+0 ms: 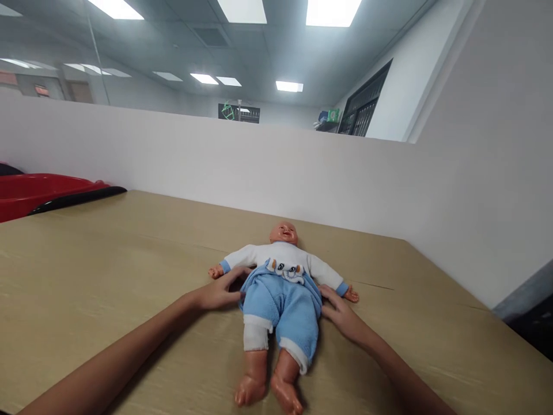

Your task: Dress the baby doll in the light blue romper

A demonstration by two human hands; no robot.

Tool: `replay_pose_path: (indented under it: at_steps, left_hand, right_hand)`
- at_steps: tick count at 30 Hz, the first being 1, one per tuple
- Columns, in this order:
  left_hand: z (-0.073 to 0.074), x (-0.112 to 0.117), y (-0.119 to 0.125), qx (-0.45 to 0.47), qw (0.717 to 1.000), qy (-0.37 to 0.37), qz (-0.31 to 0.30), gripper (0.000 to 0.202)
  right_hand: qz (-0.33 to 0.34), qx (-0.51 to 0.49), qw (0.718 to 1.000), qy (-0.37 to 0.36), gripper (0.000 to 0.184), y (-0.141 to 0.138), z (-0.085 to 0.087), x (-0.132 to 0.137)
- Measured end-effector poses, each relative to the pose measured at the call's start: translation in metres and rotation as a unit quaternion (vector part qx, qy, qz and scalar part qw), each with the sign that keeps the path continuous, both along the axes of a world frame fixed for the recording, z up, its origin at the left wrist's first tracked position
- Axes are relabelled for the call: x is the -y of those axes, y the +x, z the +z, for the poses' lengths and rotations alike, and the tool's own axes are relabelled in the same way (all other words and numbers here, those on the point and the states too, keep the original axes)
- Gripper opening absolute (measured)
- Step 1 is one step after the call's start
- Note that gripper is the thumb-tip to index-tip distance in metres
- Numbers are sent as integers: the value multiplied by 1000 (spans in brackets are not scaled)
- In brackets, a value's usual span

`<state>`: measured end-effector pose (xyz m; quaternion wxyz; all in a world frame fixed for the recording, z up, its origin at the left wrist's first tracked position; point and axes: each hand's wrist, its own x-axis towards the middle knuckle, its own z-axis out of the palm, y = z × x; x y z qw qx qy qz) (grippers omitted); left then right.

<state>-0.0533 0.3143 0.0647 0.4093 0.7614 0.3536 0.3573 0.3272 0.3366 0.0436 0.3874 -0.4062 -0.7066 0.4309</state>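
A baby doll point(286, 233) lies on its back on the wooden table, head away from me and arms spread. It wears a white and blue top point(283, 252) with an animal face on the front. Light blue pants point(280, 291) with white cuffs cover its legs, and the feet are bare. At the left side of the waist, my left hand point(220, 291) has thumb and fingers on the blue cloth. My right hand point(341, 314) grips the cloth edge at the opposite side. Some fingertips are hidden against the fabric.
The wooden table point(108, 259) meets a low white wall point(242, 161) at the back, with a glass pane above it. A red basin point(47, 187) with a black rim piece point(82, 199) sits at the far left. A dark object point(533, 317) stands past the right edge.
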Motion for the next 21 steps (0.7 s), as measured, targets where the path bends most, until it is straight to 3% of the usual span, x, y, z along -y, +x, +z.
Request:
replay_pose_path:
  at_steps: [3,7,9,12,17,21]
  left_hand:
    - [-1,11,-3,-19,1000,3,-20,69]
    - [1,15,12,60,996,-67,12,58]
    - [-1,16,22,155,975,-152,37,53]
    - [-7,19,40,280,921,-261,72,53]
    - [-12,22,65,321,892,-307,81,50]
    - [-10,26,67,325,886,-319,86,35]
  right_hand:
    - [49,47,997,36,45,7,-3,12]
    - [29,5,999,35,38,-4,-8,13]
    - [-9,-54,999,-6,42,-14,-13,10]
    - [-73,-152,982,-90,55,-29,-20,10]
    - [-88,-238,949,-186,43,-44,-19,21]
    - [-79,-265,911,-307,27,-50,-10,26]
